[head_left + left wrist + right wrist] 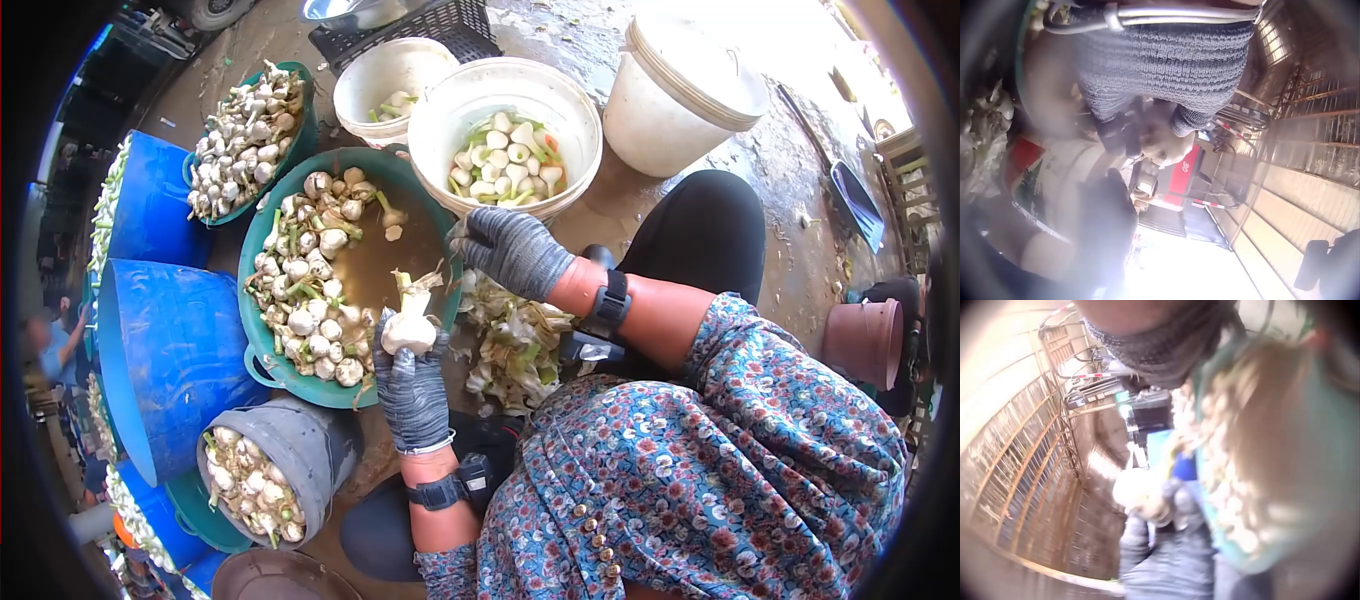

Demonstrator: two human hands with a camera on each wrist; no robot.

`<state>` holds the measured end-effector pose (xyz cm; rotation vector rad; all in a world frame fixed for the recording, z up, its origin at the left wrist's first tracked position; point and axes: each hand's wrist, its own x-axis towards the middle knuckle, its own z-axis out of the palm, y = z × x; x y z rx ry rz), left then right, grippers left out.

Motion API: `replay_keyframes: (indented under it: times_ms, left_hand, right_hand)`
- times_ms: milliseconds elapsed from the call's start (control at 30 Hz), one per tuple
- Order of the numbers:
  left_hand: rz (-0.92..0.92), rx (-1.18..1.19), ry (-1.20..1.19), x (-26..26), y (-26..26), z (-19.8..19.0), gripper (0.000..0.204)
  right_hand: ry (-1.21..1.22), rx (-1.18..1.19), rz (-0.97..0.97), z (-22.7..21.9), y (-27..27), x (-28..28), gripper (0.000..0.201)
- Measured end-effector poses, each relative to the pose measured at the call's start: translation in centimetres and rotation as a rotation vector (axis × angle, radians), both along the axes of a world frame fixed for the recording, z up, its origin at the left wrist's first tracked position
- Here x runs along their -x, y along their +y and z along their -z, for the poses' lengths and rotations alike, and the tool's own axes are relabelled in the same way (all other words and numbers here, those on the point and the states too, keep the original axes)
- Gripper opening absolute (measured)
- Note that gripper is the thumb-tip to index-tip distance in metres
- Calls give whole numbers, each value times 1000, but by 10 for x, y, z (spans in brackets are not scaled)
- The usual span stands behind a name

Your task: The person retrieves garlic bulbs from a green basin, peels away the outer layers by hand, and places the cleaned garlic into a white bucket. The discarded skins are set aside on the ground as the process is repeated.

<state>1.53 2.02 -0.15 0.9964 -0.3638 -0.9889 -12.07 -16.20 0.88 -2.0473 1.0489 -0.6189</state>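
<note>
My left hand (pixel 415 395), in a grey knit glove, grips a whole garlic bulb (pixel 408 332) with its stem end up, above the near rim of a green tub (pixel 250 320). In the right wrist view the same bulb (pixel 1138 490) shows pale between the gloved fingers. My right hand (pixel 515 252), gloved too, hovers at the tub's right rim, apart from the bulb, with its fingers bent; I cannot tell whether they pinch anything. Unpeeled bulbs (pixel 300 290) lie in the tub beside brown water (pixel 385 255).
A white bucket (pixel 580 110) of peeled garlic stands beyond my right hand. Garlic skins (pixel 510 345) lie heaped between my legs. Around the tub are a grey bucket (pixel 340 440), blue barrels (pixel 170 350) and another green tub (pixel 305 130) of garlic. A white lidded bucket (pixel 650 110) stands farther right.
</note>
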Motion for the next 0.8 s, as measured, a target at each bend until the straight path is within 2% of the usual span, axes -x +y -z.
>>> replay_keyframes:
  times_ms: [67,100,200,300,400,467,533,567,633,700,800]
  left_hand:
    - [-50,-116,-103,2,-4,-4,52]
    - [-45,-118,-103,3,-5,-7,52]
    - [-37,-335,-510,5,-7,-6,50]
    - [-105,-357,-541,8,-8,3,48]
    - [-105,-350,-616,9,-8,7,47]
    - [-64,-328,-600,9,-5,2,48]
    - [8,-240,-551,12,-3,-10,53]
    - [14,-243,-549,13,-2,-10,53]
    - [-11,-83,-304,11,-1,-10,57]
    - [-33,-44,-258,4,-1,-5,59]
    - [-35,47,-83,-2,1,-4,54]
  right_hand:
    - [-348,41,-225,-23,14,2,14]
    - [-264,144,-293,-34,19,3,16]
    - [-75,235,-383,-41,35,2,16]
    - [33,239,-356,-34,42,-1,13]
    - [6,240,-335,-33,42,-3,13]
    - [0,225,-321,-32,40,-4,13]
    - [-124,44,-239,-29,37,-7,12]
    - [-122,40,-235,-25,32,-6,12]
    - [-121,-226,-47,-14,12,-7,18]
    - [101,-38,13,-9,-8,3,22]
    - [178,-28,-5,-9,-9,6,24]
